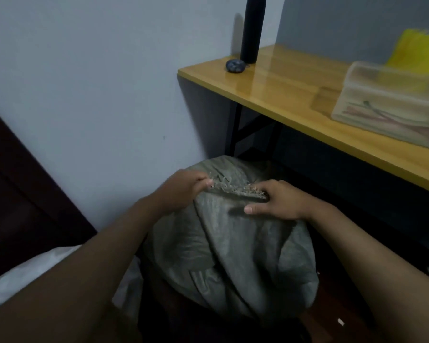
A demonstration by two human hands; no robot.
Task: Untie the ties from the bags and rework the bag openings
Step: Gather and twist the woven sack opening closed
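Observation:
A bulging grey-green woven sack (233, 248) stands on the floor in front of me, against the wall and beside a desk. Its frayed top edge (233, 189) is folded over toward me. My left hand (181, 189) pinches the left end of that frayed edge. My right hand (275, 201) grips the right end, fingers curled over the hem and thumb pressed flat on the fabric below. No tie shows on the sack.
A wooden desk (282, 95) on black legs stands at the right, carrying a dark bottle (253, 28), a small dark object (235, 66), a clear plastic box (391, 107) and something yellow (421, 48). White cloth (35, 273) lies at lower left below a dark panel (22, 194).

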